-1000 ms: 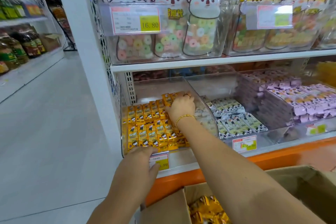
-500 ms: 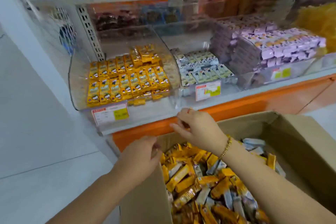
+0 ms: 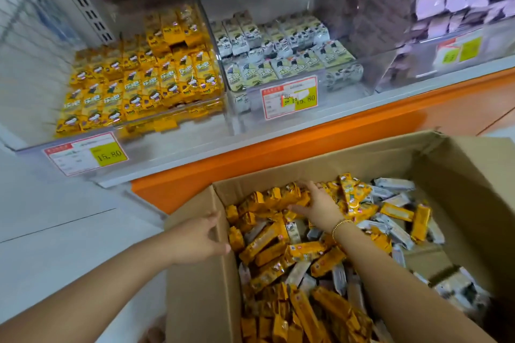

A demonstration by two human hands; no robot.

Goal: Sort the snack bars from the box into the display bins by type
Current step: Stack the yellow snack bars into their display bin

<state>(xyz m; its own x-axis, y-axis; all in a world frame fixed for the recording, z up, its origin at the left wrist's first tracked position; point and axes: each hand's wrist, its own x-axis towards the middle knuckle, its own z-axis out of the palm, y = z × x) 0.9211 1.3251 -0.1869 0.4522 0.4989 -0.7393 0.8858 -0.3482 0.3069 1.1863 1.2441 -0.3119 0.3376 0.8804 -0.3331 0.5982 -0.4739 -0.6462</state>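
- The box (image 3: 459, 175) holds yellow and white bars jumbled together. A broad scoop could carry both kinds at once, and a white bar could end up among the yellow.
- The yellow bin (image 3: 195, 125), beyond the box's far-left corner, is stacked close to its front lip. Bars dropped in carelessly may slide over it.
- The white bin (image 3: 342, 97) sits just beyond the box's far wall, beside the yellow one, so a loose handful could land in the wrong bin.
- The yellow bars (image 3: 264, 245) fill the box's left half and the white bars (image 3: 395, 231) lie towards its right. The wrappers look slick — a big handful may shed some.
- The right hand (image 3: 320, 206) lies on yellow bars by the box's far wall, fingers apart and not yet closed on anything.
- The left hand (image 3: 200, 237) rests on the box's left wall. I cannot tell whether its fingers clasp the rim.
- Half a second ago the right hand hovered over the box's far rim with its fingers pinched together — now it is down among the bars. The left hand has slid along the left wall.
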